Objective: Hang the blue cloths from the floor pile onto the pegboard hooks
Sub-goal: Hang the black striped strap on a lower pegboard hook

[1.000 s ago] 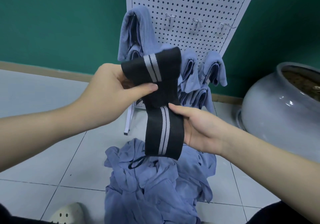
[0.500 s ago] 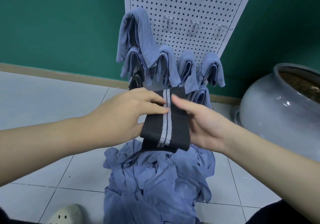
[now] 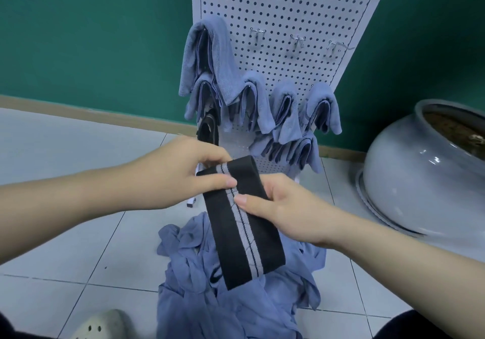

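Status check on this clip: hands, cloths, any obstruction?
Left hand and right hand both pinch black striped band. Blue cloth pile on floor. Three pegboard hooks bare.

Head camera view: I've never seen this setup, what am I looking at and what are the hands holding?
There is no machine here. A camera worn on a person's head looks forward and down at their own bare arms. The left hand pinches the top of a black band with grey stripes, and the right hand grips its side. Below, on the tiled floor, lies the pile of blue cloths. Behind stands a white pegboard with several blue cloths already hung and three bare hooks. A grey ceramic pot sits at right.
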A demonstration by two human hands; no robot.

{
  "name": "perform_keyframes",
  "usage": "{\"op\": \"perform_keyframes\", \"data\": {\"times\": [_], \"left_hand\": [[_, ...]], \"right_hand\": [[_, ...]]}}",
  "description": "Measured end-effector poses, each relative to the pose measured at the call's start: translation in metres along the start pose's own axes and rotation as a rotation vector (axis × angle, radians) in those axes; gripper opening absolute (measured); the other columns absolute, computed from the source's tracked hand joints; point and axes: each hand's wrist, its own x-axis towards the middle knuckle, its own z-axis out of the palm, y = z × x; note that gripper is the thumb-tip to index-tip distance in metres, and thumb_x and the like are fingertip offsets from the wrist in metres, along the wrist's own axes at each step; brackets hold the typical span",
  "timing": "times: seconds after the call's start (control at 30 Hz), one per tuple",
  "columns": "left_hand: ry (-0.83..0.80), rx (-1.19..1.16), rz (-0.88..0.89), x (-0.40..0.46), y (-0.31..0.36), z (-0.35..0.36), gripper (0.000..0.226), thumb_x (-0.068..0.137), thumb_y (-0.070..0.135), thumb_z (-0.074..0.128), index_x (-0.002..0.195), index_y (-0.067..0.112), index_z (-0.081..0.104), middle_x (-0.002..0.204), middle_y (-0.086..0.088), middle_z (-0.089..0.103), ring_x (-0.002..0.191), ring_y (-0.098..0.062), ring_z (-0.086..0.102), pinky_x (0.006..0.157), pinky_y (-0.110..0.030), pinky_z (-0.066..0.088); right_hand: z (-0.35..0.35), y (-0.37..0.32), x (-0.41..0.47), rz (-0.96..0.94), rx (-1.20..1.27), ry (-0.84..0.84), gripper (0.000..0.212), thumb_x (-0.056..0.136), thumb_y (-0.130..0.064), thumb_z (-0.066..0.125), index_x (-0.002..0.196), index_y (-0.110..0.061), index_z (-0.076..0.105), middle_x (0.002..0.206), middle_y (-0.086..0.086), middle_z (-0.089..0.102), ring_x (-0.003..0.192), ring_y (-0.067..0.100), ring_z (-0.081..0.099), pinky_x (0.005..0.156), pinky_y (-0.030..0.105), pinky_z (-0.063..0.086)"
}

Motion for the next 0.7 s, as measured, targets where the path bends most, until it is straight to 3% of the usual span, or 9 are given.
{"op": "perform_keyframes", "data": {"times": [0.07,0.17,0.23,0.4,0.5,0.57,0.63,0.7], "left_hand": [[0.081,0.032,0.047,0.000,0.000,-0.002,0.039,0.081,0.064,0.055,0.087,0.030,0.073,0.082,0.010,0.072,0.070,-0.015,0.063,0.061,-0.019,0.045],[0.195,0.107,0.094,0.002,-0.004,-0.006,0.039,0.080,0.062,0.056,0.080,0.026,0.072,0.073,0.005,0.067,0.077,-0.018,0.056,0.067,-0.024,0.043],[0.225,0.111,0.066,0.003,-0.014,-0.007,0.037,0.080,0.059,0.059,0.078,0.025,0.072,0.069,0.004,0.065,0.076,-0.018,0.053,0.069,-0.027,0.043],[0.235,0.182,-0.042,0.010,-0.043,-0.006,0.017,0.088,0.045,0.072,0.079,0.032,0.072,0.070,0.008,0.067,0.064,-0.016,0.055,0.064,-0.036,0.047],[0.202,0.275,-0.128,0.012,-0.053,-0.004,0.009,0.091,0.041,0.072,0.090,0.032,0.074,0.085,0.015,0.073,0.075,-0.001,0.063,0.075,-0.034,0.052],[0.183,0.436,-0.119,0.013,-0.065,-0.001,0.014,0.094,0.038,0.070,0.104,0.029,0.074,0.103,0.013,0.076,0.095,-0.014,0.069,0.086,-0.038,0.053],[0.114,0.582,-0.089,0.019,-0.073,-0.001,0.032,0.095,0.034,0.069,0.126,0.025,0.068,0.124,0.006,0.071,0.112,-0.025,0.067,0.095,-0.042,0.051],[0.012,0.571,-0.125,0.027,-0.074,-0.005,0.053,0.098,0.035,0.064,0.148,0.026,0.049,0.146,0.005,0.057,0.130,-0.024,0.056,0.108,-0.039,0.044]], "right_hand": [[0.003,0.003,0.000,-0.004,0.046,0.001,0.016,0.106,-0.016,0.058,0.114,-0.006,0.067,0.115,0.017,0.074,0.103,0.021,0.073,0.099,0.047,0.057],[0.009,0.012,0.002,0.057,0.124,-0.054,0.023,0.102,-0.010,0.063,0.124,-0.004,0.067,0.121,0.013,0.075,0.114,0.023,0.071,0.102,0.039,0.056],[0.018,0.021,0.005,0.085,0.108,-0.072,0.025,0.102,-0.013,0.063,0.126,-0.006,0.067,0.122,0.009,0.075,0.116,0.024,0.070,0.105,0.041,0.054],[0.036,0.041,0.036,0.095,-0.050,0.095,0.020,0.104,-0.022,0.060,0.118,-0.011,0.069,0.114,0.003,0.077,0.109,0.020,0.072,0.099,0.040,0.056],[0.051,0.054,0.054,0.114,-0.267,0.243,0.017,0.105,-0.023,0.055,0.105,-0.009,0.065,0.104,0.008,0.072,0.095,0.026,0.067,0.080,0.036,0.053],[0.060,0.064,0.066,0.172,-0.330,0.315,0.014,0.108,-0.022,0.048,0.099,-0.012,0.054,0.094,0.010,0.063,0.082,0.027,0.058,0.059,0.035,0.040],[0.057,0.070,0.077,0.199,-0.378,0.425,0.016,0.109,-0.021,0.043,0.097,-0.012,0.048,0.083,0.008,0.056,0.071,0.026,0.051,0.058,0.037,0.035],[0.049,0.077,0.087,0.215,-0.412,0.537,0.019,0.110,-0.021,0.041,0.096,-0.010,0.045,0.073,0.002,0.046,0.062,0.021,0.045,0.059,0.035,0.036]]}}
